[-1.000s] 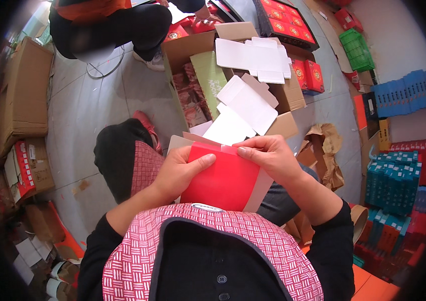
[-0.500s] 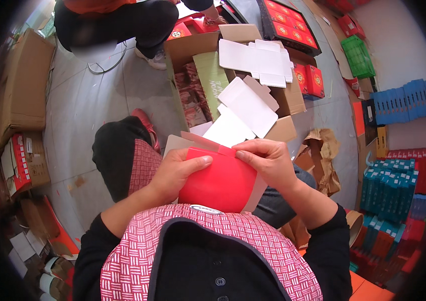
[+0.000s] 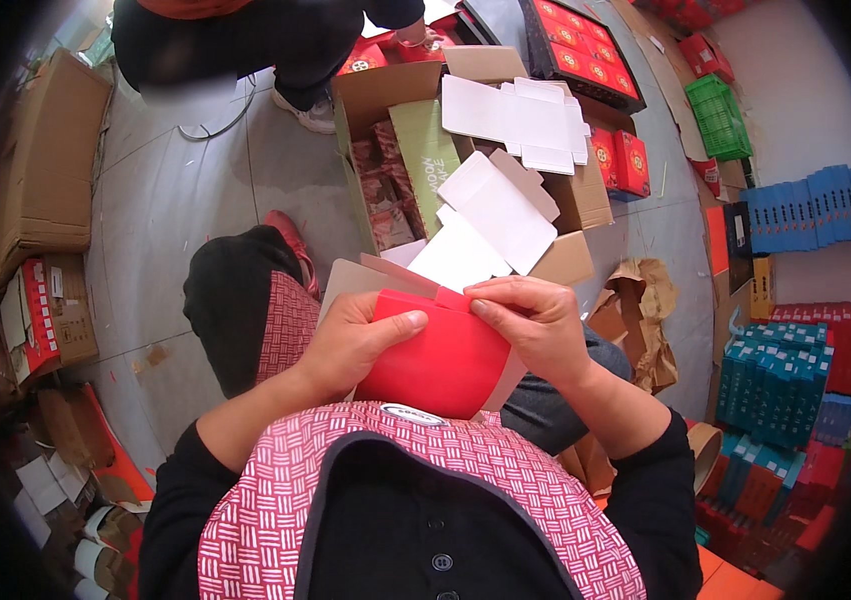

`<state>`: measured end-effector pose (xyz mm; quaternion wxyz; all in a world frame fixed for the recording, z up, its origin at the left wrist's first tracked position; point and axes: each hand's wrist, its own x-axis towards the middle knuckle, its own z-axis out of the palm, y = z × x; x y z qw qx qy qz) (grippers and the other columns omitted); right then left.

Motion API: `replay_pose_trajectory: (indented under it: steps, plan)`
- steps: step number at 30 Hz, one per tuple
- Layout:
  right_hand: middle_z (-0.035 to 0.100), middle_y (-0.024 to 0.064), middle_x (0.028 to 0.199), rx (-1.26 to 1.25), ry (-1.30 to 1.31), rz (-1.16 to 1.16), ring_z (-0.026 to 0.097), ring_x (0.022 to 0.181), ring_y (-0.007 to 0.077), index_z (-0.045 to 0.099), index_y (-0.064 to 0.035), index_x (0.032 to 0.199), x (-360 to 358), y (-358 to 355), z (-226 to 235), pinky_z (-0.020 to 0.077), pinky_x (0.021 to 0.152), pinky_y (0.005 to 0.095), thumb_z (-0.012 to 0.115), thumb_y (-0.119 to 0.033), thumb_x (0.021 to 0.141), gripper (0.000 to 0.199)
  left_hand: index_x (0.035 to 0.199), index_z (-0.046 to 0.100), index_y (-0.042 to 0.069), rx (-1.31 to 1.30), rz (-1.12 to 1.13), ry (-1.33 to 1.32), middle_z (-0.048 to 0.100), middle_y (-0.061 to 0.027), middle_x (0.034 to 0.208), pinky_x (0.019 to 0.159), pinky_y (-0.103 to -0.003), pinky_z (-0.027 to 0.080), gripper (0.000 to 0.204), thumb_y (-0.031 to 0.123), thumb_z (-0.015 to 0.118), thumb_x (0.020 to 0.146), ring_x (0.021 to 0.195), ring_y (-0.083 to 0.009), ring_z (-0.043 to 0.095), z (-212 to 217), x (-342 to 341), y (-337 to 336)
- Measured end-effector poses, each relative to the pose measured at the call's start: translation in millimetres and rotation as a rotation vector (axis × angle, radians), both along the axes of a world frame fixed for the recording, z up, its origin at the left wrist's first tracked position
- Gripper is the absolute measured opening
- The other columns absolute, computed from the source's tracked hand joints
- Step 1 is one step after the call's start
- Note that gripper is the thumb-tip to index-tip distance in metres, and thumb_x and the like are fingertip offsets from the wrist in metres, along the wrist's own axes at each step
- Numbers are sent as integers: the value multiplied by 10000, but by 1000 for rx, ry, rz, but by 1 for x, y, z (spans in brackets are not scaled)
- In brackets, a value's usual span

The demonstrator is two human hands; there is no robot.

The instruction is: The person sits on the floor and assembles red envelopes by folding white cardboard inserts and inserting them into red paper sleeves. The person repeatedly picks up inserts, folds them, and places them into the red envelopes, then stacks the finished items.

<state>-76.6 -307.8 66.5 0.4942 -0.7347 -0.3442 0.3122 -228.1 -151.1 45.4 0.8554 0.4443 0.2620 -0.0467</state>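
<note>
A red folding carton point(image 3: 435, 365) with pale inner flaps lies against my apron, between my two hands. My left hand point(image 3: 350, 338) grips its left side, thumb flat on the red face and fingers hidden behind. At the top edge, the thumb and forefinger of my right hand point(image 3: 537, 322) pinch the carton near a small red tab. Just beyond my hands, unfolded white cartons point(image 3: 497, 212) rest over a large open cardboard box point(image 3: 581, 195). Inside that box are a green panel point(image 3: 420, 150) and several reddish packs point(image 3: 382, 190).
At the top left another person's dark-clad leg point(image 3: 245, 50) stands close to the box. A black tray of red boxes point(image 3: 585, 50) lies beyond it. Crumpled brown paper point(image 3: 645, 315) sits on my right, near stacked teal boxes point(image 3: 775, 380). Brown cartons point(image 3: 50, 160) line the left.
My hands keep the same hold on the carton, with barely any shift. The other person's hand by the red boxes has moved slightly to the left.
</note>
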Motion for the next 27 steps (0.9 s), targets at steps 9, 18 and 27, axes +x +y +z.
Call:
replay_pose_trajectory:
  steps: [9, 18, 27]
  plan:
    - [689, 117, 883, 35, -123, 90, 644, 789, 137, 702, 5, 899, 2, -1, 2, 517, 690, 241, 661, 9, 803, 104, 1015, 638, -29, 32, 4, -8, 673, -102, 911, 713, -251, 524, 219, 141, 607, 880, 779, -138, 642, 1, 1, 3]
    - [685, 123, 914, 54, -93, 274, 653, 812, 147, 695, -2, 931, 13, -2, 10, 526, 697, 250, 640, 20, 813, 133, 1041, 633, -32, 47, -34, -36, 661, -80, 916, 696, -231, 504, 242, 159, 588, 900, 790, -111, 620, 7, 2, 8]
    - [648, 74, 801, -101, -123, 407, 618, 739, 121, 690, -21, 1003, 22, 16, 21, 496, 650, 232, 624, 19, 822, 197, 1052, 619, -32, 38, -125, -75, 655, -92, 934, 699, -237, 506, 256, 173, 583, 904, 798, -118, 620, 7, 5, 11]
